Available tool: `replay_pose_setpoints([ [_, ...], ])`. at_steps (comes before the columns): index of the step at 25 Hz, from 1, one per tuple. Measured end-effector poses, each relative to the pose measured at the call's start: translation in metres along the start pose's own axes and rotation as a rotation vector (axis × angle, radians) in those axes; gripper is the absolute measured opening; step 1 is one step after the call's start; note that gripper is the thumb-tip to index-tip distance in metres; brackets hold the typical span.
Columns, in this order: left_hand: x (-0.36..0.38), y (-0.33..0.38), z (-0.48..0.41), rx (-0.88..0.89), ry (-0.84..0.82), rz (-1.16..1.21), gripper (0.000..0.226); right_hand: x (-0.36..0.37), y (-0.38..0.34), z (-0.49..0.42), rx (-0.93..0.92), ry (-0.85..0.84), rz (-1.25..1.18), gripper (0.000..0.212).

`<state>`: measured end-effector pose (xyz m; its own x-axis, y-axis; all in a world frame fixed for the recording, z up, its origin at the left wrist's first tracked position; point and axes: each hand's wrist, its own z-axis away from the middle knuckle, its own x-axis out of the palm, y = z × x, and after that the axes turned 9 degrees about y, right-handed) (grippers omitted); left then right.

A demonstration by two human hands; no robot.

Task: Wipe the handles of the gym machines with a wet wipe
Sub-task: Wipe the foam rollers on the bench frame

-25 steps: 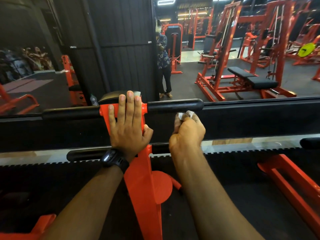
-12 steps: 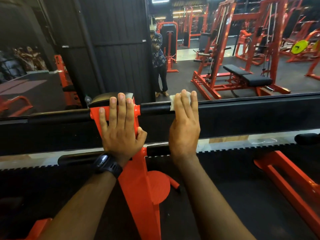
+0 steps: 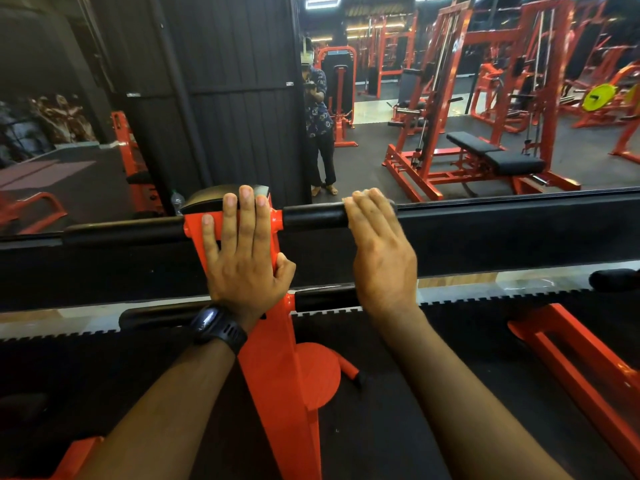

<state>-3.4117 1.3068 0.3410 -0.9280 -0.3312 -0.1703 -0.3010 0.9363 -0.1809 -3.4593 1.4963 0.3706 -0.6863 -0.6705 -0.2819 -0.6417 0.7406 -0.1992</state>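
Handle [image 3: 311, 216] lies horizontal, left to right, gripped by right hand [image 3: 381, 251].

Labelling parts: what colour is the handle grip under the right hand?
The handle grip is black, mounted on an orange-red frame; head view shows it best.

You're working in dim light. The only bright sources are the ceiling strips [image 3: 317, 2] showing in the mirror [image 3: 485, 98]. The floor [image 3: 381, 427] near you goes almost black. A soft sheen sits on the orange post [image 3: 277, 375] and on your watch [image 3: 211, 323]. Your right hand [image 3: 382, 251] smears slightly at the fingertips over the handle [image 3: 311, 216]. Straight lines bow toward the frame edges.
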Motion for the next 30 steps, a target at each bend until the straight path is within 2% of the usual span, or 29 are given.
replay_pose_setpoints([
  [3,0.000,-0.001,0.000,0.002,0.001,0.001,0.105,-0.003,0.005,0.000,0.168,0.024,-0.046,0.063],
  [6,0.000,0.000,0.000,-0.004,-0.002,0.000,0.103,-0.001,-0.005,0.019,0.129,0.029,-0.067,0.069],
  [8,0.000,0.001,0.000,-0.010,-0.006,-0.002,0.103,0.001,-0.006,0.016,0.234,0.046,-0.079,0.078],
  [10,0.000,0.002,0.000,-0.013,-0.010,-0.004,0.104,0.001,-0.008,0.006,0.317,0.015,-0.025,0.078],
  [14,0.002,0.000,0.001,-0.009,0.000,-0.004,0.104,0.001,-0.005,0.002,0.158,-0.057,0.068,0.063],
  [17,0.002,0.002,0.000,-0.015,0.005,-0.006,0.105,0.002,-0.012,-0.006,0.199,-0.092,0.051,0.052],
  [21,0.000,0.004,0.000,-0.018,0.002,0.012,0.103,0.001,-0.022,-0.008,-0.096,-0.148,0.083,0.054],
  [25,0.000,0.003,0.000,-0.019,-0.006,0.010,0.099,-0.013,-0.024,-0.027,0.095,-0.295,0.006,0.055],
  [28,0.000,0.004,0.001,-0.023,0.000,0.003,0.097,-0.009,-0.057,-0.040,-0.134,-0.434,-0.094,0.044],
  [30,0.000,0.003,0.000,-0.026,-0.007,0.010,0.099,-0.002,-0.051,-0.061,-0.200,-0.515,-0.098,0.033],
])
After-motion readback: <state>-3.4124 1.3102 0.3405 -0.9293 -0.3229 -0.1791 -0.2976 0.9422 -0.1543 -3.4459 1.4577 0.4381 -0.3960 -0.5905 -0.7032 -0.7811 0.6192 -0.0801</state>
